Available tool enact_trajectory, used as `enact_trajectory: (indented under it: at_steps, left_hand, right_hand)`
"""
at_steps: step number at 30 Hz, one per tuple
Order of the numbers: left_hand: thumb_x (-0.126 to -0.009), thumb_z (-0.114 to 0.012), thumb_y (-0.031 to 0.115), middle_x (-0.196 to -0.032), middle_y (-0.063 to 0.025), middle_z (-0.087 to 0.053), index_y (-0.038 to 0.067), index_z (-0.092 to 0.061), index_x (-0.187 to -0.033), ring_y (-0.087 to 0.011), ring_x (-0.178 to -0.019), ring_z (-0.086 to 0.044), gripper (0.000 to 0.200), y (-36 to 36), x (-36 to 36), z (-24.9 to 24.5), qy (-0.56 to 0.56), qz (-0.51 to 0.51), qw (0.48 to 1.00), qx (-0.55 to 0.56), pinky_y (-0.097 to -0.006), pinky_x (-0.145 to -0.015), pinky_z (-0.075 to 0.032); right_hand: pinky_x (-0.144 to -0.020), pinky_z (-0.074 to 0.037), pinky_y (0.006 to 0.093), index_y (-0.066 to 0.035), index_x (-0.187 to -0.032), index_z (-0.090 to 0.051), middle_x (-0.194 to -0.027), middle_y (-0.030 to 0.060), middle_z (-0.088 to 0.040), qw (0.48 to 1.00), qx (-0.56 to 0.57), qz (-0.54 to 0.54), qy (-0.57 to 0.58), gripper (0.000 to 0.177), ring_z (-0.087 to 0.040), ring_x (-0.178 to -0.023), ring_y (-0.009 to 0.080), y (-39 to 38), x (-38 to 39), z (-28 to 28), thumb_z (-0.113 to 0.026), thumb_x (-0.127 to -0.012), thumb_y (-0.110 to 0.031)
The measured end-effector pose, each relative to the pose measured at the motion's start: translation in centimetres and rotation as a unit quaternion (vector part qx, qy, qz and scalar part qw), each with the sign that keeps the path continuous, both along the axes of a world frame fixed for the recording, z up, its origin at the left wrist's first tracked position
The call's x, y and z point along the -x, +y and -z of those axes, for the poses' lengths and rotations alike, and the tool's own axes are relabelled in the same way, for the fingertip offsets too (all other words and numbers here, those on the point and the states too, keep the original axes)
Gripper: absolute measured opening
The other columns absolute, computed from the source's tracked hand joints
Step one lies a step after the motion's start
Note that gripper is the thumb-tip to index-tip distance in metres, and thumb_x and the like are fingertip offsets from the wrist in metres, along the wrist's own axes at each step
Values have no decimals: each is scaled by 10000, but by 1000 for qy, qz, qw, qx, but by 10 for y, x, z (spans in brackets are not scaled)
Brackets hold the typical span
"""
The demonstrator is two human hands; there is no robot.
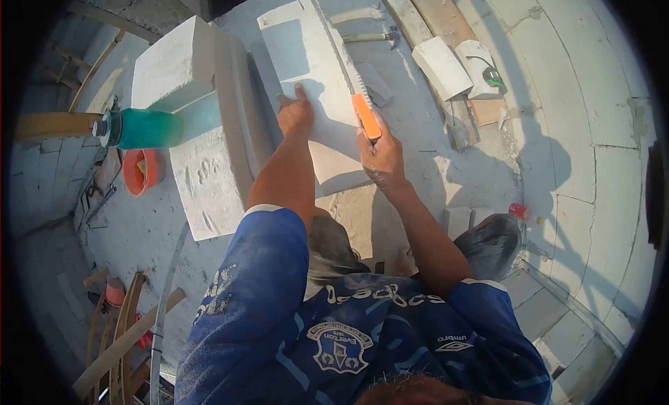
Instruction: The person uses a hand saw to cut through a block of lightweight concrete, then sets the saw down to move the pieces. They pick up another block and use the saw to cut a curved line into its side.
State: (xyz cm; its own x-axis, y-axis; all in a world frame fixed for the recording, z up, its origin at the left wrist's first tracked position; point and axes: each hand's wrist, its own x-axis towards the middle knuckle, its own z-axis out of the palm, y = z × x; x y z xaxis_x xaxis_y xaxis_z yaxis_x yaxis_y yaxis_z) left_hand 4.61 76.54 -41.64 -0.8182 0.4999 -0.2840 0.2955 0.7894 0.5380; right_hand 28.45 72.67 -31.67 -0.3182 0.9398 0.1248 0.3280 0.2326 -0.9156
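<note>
Now the right hand (382,152) grips an orange-handled toothed saw (365,117), the open left hand (296,114) touching a white oblong block (327,112) at ten o'clock.

Bright sun from about 9 o'clock throws hard shadows over my white block (331,112) and the masonry wall (575,91) at 3 o'clock; fisheye distortion curves my view inside black edges.

Orange-handled toothed saw (366,117) lengthwise along a partly shaded white block (319,53)
</note>
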Motion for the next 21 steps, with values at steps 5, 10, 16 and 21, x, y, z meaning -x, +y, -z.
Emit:
enact_trajectory:
  at_steps: [5, 10, 16, 21]
  left_hand:
    - [-1047, -331, 709, -1440, -355, -590, -119, -345, -1572, -485, -1355, -578, 980, 0, 1, 0, -5, -11, 1000, 0, -499, -1150, -452]
    - [-1062, -366, 659, -1411, -346, -616, -98, -325, -1595, -476, -1326, -603, 926, 0, 1, -4, -10, -12, 1000, 9, -496, -1126, -471]
    - [-1061, -359, 666, -1402, -353, -618, -103, -321, -1595, -471, -1320, -608, 937, 0, 2, 1, -2, -4, 1000, 3, -483, -1124, -473]
    - [-1059, -353, 672, -1410, -352, -613, -111, -319, -1592, -472, -1317, -609, 948, -1, 3, 2, -3, -1, 1000, 4, -483, -1122, -476]
  right_hand:
    - [-725, -555, 446, -14, -1434, -529, -854, 238, -680, 999, -40, -3, 3, 480, -712, -761, 400, 6, 9, 12, -679, -996, -141]
    - [-797, -569, 490, -6, -1438, -524, -957, 277, -714, 999, 2, -13, -29, 502, -726, -892, 465, 7, 15, 20, -681, -993, -175]
    - [-806, -569, 493, 7, -1449, -504, -985, 283, -720, 999, 9, -11, -50, 529, -736, -904, 449, 8, 16, 13, -686, -999, -202]
    - [-788, -570, 456, 4, -1478, -467, -953, 248, -722, 999, 25, -41, -20, 567, -748, -848, 370, 4, 16, -15, -668, -1044, -300]
